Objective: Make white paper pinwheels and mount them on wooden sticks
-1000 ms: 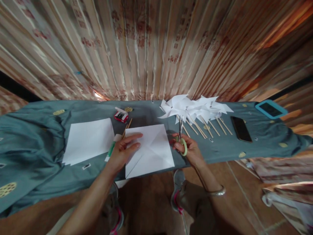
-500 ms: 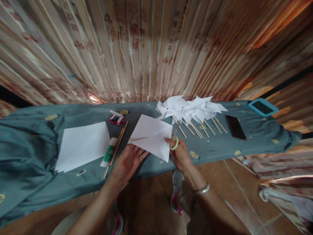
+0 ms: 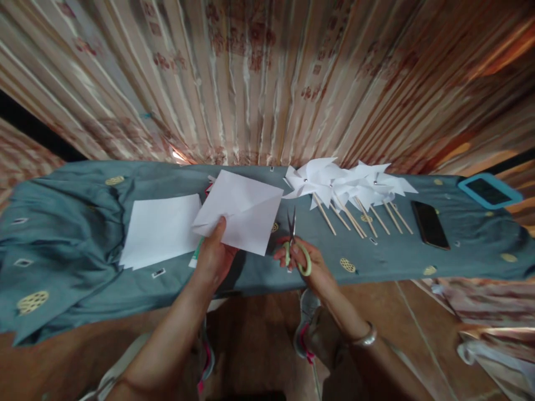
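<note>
Pleated curtain (image 3: 251, 83) (red-patterned), brown floor (image 3: 432, 320)

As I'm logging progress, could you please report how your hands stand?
Left hand gripping creased paper sheet. Right hand holding scissors, slightly open. Nothing visible between paper sheet and scissors.

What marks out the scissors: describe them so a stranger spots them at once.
Find the long cloth-covered table. Near its middle, the right hand holds the scissors, tips pointing toward the curtain. Unlike the white paper in the left hand, they have metal blades and pale green loop handles.
</note>
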Available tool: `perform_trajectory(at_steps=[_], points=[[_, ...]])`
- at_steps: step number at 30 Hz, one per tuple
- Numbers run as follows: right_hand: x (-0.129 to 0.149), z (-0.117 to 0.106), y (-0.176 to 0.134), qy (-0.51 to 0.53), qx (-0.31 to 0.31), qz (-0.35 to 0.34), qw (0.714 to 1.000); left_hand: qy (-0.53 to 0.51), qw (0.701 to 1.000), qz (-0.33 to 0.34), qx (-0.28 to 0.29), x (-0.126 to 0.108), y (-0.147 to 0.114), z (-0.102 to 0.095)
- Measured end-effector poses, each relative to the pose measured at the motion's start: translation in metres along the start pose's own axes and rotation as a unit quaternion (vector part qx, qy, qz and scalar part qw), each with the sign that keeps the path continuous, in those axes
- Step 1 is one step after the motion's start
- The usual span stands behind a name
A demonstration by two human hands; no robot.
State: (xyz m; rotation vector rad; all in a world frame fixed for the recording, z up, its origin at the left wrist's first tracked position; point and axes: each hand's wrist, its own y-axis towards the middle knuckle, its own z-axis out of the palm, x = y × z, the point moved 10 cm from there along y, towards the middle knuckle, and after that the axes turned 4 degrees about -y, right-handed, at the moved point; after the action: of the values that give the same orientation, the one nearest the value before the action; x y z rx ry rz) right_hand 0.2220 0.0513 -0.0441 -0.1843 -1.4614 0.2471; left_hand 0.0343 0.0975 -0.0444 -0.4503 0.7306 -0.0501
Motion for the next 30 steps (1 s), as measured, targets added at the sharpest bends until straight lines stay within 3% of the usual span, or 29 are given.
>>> perform_trajectory(at_steps=[4, 11, 17, 30], points=[[-0.014, 0.023, -0.016, -0.037, 0.127, 0.048, 0.99, -0.002, 0.999, 0.047, 0.016, -0.02, 0.005, -0.001], [-0.019, 0.043, -0.033, -0.068, 0.236, 0.077, 0.966, -0.004, 0.999, 0.052, 0.009, -0.024, 0.006, -0.001], [-0.014, 0.052, -0.033, -0.051, 0.241, 0.064, 0.967, 0.007, 0.999, 0.031, -0.007, -0.012, 0.003, 0.001], [-0.016, 0.046, -0.03, -0.086, 0.227, 0.069, 0.968, 0.036, 0.999, 0.021, -0.002, -0.006, 0.0, 0.002]])
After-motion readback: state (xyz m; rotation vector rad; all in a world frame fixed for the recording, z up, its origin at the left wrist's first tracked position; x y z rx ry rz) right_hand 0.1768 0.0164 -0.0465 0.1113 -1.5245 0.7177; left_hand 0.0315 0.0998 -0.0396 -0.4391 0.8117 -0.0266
